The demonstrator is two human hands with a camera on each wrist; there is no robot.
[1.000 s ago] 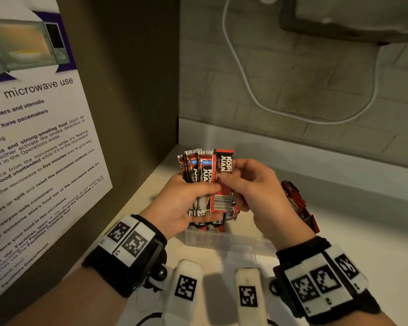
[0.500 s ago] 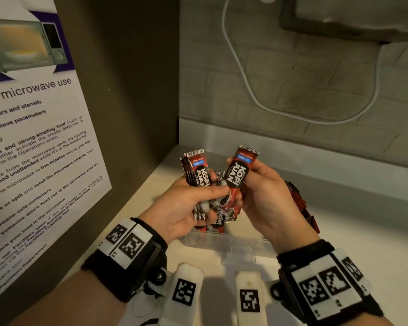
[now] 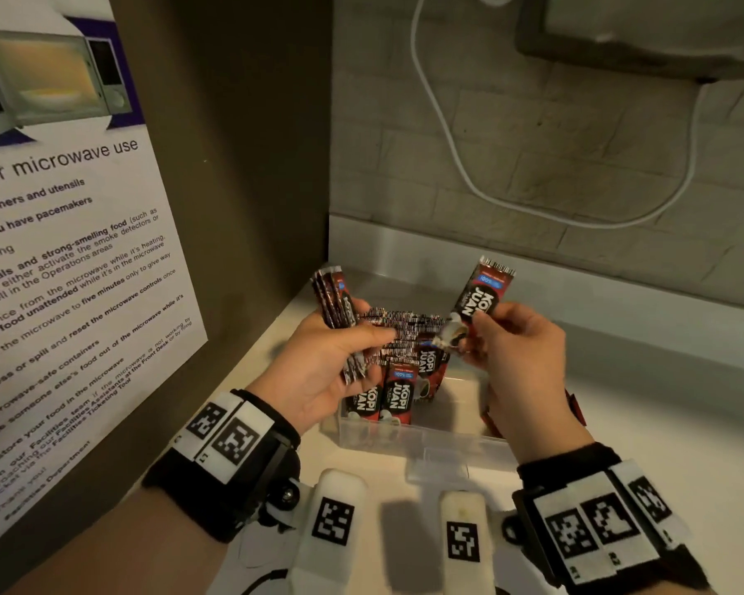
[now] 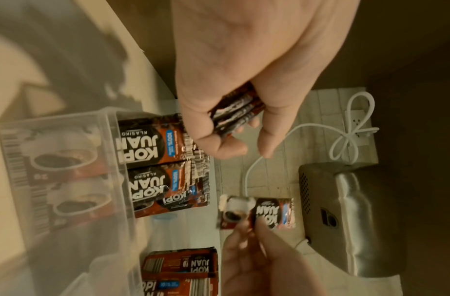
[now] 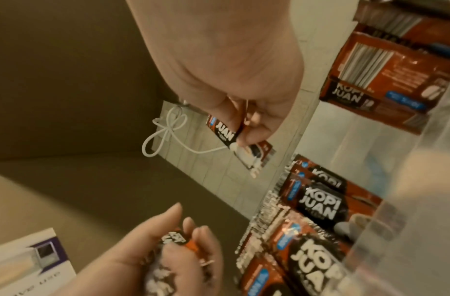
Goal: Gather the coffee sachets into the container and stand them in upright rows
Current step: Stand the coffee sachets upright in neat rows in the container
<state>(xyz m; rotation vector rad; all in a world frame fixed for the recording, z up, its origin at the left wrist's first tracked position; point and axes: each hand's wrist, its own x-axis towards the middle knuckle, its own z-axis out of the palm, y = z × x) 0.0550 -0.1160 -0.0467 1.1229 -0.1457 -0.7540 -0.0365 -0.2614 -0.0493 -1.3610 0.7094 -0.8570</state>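
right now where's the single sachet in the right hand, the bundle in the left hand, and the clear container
single sachet (image 3: 482,300), head view, on its black logo panel
bundle (image 3: 336,300), head view, on the upper part above the thumb
clear container (image 3: 426,442), head view, on its near wall

You face a pale counter (image 3: 619,423) in a dim corner. To your left a brown side panel (image 3: 241,165) carries a microwave-use poster (image 3: 61,251). Ahead, a tiled wall (image 3: 533,143) holds a looping white cable (image 3: 447,143) leading to a metal appliance (image 3: 641,32) mounted above.
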